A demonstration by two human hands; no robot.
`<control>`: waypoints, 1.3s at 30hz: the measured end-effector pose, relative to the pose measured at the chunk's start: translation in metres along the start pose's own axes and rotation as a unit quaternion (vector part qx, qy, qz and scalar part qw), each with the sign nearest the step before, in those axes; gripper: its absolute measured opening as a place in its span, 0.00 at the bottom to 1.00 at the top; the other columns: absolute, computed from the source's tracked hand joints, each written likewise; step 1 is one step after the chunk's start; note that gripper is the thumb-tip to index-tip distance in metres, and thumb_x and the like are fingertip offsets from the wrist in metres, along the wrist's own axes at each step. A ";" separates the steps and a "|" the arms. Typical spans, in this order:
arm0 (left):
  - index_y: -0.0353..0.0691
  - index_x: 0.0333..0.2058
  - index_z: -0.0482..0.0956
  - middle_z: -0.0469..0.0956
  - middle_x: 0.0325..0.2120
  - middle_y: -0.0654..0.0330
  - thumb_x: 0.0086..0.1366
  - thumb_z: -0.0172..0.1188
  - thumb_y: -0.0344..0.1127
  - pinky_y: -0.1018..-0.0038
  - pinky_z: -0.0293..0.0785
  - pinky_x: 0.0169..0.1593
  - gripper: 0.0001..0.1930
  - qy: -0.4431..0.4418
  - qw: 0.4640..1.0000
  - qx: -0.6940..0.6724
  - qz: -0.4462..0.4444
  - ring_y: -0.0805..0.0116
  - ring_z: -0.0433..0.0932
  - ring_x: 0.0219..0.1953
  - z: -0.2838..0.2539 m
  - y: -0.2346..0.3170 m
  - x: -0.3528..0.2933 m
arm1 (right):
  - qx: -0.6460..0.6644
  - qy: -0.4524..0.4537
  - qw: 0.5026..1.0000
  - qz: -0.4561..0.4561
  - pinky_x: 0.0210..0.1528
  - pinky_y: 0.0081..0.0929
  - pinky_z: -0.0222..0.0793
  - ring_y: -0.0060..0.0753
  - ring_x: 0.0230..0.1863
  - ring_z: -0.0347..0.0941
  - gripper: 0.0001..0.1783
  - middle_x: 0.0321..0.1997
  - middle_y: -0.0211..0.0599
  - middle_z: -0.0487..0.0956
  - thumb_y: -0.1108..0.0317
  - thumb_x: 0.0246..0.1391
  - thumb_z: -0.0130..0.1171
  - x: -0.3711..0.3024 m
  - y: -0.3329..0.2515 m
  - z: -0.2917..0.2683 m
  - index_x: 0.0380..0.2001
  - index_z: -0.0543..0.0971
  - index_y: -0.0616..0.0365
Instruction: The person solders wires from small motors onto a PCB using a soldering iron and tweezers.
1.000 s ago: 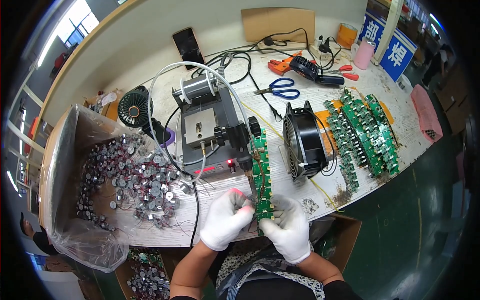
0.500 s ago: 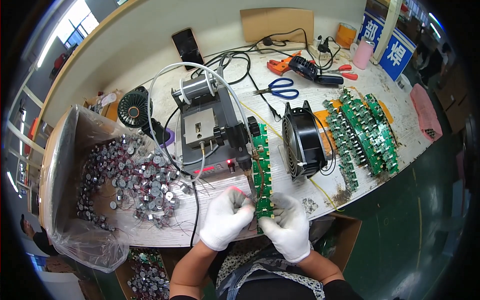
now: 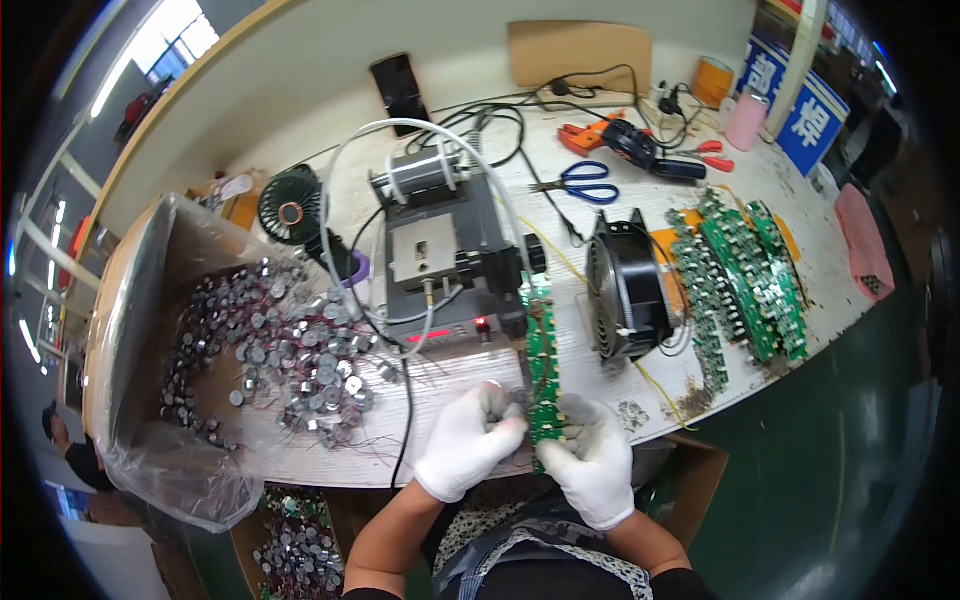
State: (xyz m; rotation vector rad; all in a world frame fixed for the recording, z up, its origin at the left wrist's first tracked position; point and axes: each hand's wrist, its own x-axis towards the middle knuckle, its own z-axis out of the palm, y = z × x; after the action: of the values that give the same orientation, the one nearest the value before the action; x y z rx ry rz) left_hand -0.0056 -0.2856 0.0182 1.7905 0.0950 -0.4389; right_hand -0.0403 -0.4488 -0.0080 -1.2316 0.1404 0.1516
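A long green circuit board strip [image 3: 543, 370] lies lengthwise beneath the tip of a soldering machine [image 3: 425, 250]. My right hand [image 3: 592, 462], in a white glove, pinches the strip's near right edge between thumb and fingers. Left of the strip, my left hand [image 3: 468, 442], gloved too, has its fingertips closed just under the soldering tip. What it pinches is mostly hidden; a small greyish bit shows at the fingertips. A solder wire spool [image 3: 418, 173] sits atop the machine.
Loose small round motors [image 3: 320, 375] spill from a plastic-lined box [image 3: 130, 350] at left. A black fan [image 3: 630, 285] stands right of the strip; finished-looking board strips [image 3: 745, 280] lie beyond it. Blue-handled scissors [image 3: 580, 183], a phone [image 3: 400, 92] and cables lie farther back.
The whole view has shifted, so the bench appears farther right. My left fingertips sit slightly lower, a little away from the soldering tip. My right hand still grips the strip.
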 end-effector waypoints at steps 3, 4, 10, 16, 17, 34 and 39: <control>0.33 0.29 0.75 0.76 0.23 0.62 0.59 0.63 0.32 0.78 0.70 0.30 0.09 0.029 0.995 0.089 0.029 0.78 0.72 0.26 0.000 0.000 -0.009 | -0.016 0.016 1.000 0.002 0.36 0.18 0.75 0.24 0.36 0.76 0.27 0.44 0.44 0.76 0.81 0.48 0.61 -0.004 -0.002 -0.003 0.52 0.66 0.73; 0.33 0.29 0.75 0.76 0.23 0.62 0.59 0.63 0.32 0.78 0.70 0.30 0.09 0.038 0.995 0.091 0.027 0.78 0.72 0.26 -0.004 -0.006 -0.012 | -0.030 0.018 0.999 0.003 0.35 0.17 0.74 0.23 0.35 0.76 0.27 0.43 0.43 0.76 0.81 0.47 0.62 -0.005 -0.003 -0.004 0.52 0.66 0.73; 0.33 0.30 0.78 0.79 0.30 0.54 0.53 0.63 0.21 0.73 0.75 0.38 0.06 0.255 0.888 0.272 0.268 0.63 0.79 0.32 -0.054 -0.012 -0.020 | -0.095 0.020 0.995 -0.008 0.32 0.16 0.72 0.20 0.31 0.75 0.26 0.39 0.43 0.77 0.81 0.46 0.62 -0.006 -0.003 -0.006 0.50 0.67 0.72; 0.42 0.34 0.78 0.77 0.32 0.58 0.54 0.63 0.32 0.65 0.75 0.36 0.08 0.322 0.753 0.515 0.253 0.57 0.77 0.34 -0.083 -0.022 -0.006 | -0.107 0.023 0.994 -0.011 0.31 0.16 0.72 0.19 0.30 0.74 0.25 0.38 0.42 0.76 0.79 0.46 0.63 -0.004 0.001 -0.005 0.49 0.69 0.72; 0.42 0.34 0.78 0.77 0.32 0.58 0.54 0.63 0.32 0.65 0.75 0.36 0.08 0.324 0.752 0.515 0.253 0.57 0.77 0.34 -0.085 -0.022 -0.005 | -0.109 0.022 0.994 -0.003 0.31 0.16 0.71 0.19 0.30 0.74 0.24 0.38 0.42 0.76 0.79 0.46 0.63 -0.003 0.002 -0.006 0.48 0.70 0.72; 0.38 0.29 0.75 0.77 0.31 0.56 0.41 0.58 0.19 0.66 0.75 0.35 0.13 0.126 0.885 0.232 0.384 0.55 0.77 0.32 -0.021 -0.029 -0.037 | -0.325 -0.064 0.919 -0.215 0.40 0.28 0.71 0.37 0.38 0.74 0.11 0.38 0.41 0.76 0.76 0.45 0.64 0.002 -0.009 -0.010 0.35 0.83 0.60; 0.40 0.31 0.78 0.76 0.31 0.59 0.41 0.61 0.27 0.68 0.75 0.32 0.14 0.048 0.827 0.298 0.475 0.60 0.77 0.32 -0.009 -0.026 -0.038 | -0.348 -0.102 0.906 -0.220 0.43 0.30 0.70 0.41 0.40 0.74 0.11 0.37 0.42 0.76 0.72 0.47 0.65 0.004 -0.010 -0.014 0.37 0.83 0.59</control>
State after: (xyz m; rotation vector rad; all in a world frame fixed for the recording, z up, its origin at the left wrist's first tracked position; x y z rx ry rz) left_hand -0.0457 -0.2637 0.0088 2.1889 -0.9323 0.3983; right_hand -0.0353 -0.4653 -0.0042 -1.9154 -0.4127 -0.0780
